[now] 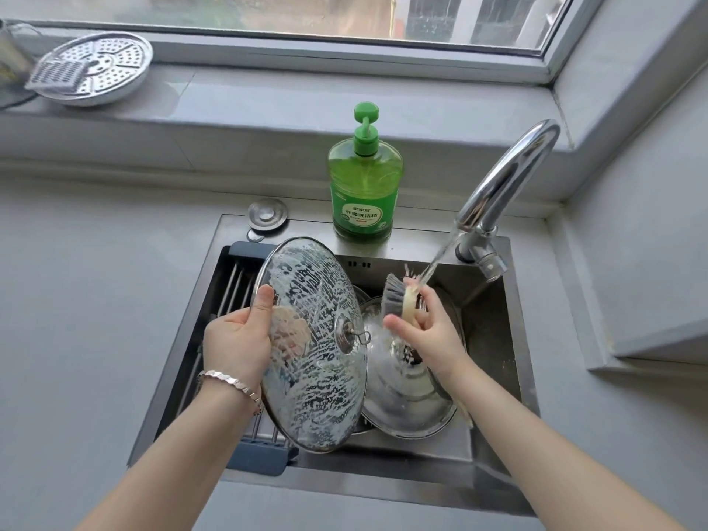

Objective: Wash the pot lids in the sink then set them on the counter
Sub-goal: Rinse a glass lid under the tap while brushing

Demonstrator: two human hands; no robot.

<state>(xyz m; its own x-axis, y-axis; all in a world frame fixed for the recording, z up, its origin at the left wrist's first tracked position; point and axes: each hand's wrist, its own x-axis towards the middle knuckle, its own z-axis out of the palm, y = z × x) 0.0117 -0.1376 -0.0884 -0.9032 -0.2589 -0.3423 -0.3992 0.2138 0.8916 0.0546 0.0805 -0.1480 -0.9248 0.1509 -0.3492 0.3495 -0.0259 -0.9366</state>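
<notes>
Soapy glass lid [318, 339] held tilted over the sink's [494, 339] left side.
Left hand [237, 339] grips its rim; right hand [425, 331] grasps the brush [396, 297]. Probably slippery, fragile: hold rim or knob [346, 329].

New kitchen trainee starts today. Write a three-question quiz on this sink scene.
1. True or false: the glass lid in the left hand is covered in suds.
2. What does the right hand hold under the running water? A) sponge B) brush C) cloth
3. Fill in: the green soap bottle stands on the sink's back ledge, left of the ____.

Key: 1 true. 2 B, the brush. 3 tap.
</notes>
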